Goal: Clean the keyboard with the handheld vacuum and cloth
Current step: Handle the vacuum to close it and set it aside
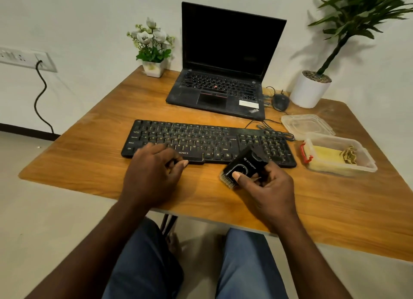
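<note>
A dusty black keyboard (201, 140) lies across the middle of the wooden table (93, 164). My left hand (154, 175) grips its front edge near the space bar, thumb under the rim. My right hand (268, 187) holds a small black handheld vacuum (243, 166) with a brush head pointing down-left, just in front of the keyboard's right part; my thumb rests on its oval button. A yellow cloth (328, 155) lies inside an open clear plastic box (366, 162) to the right of the keyboard.
Behind the keyboard stands an open black laptop (223, 75) with a mouse (280, 102) and cables beside it. The box's lid (306, 126) lies behind the box. A flower pot (153, 68) and a white plant pot (309, 90) stand at the back corners.
</note>
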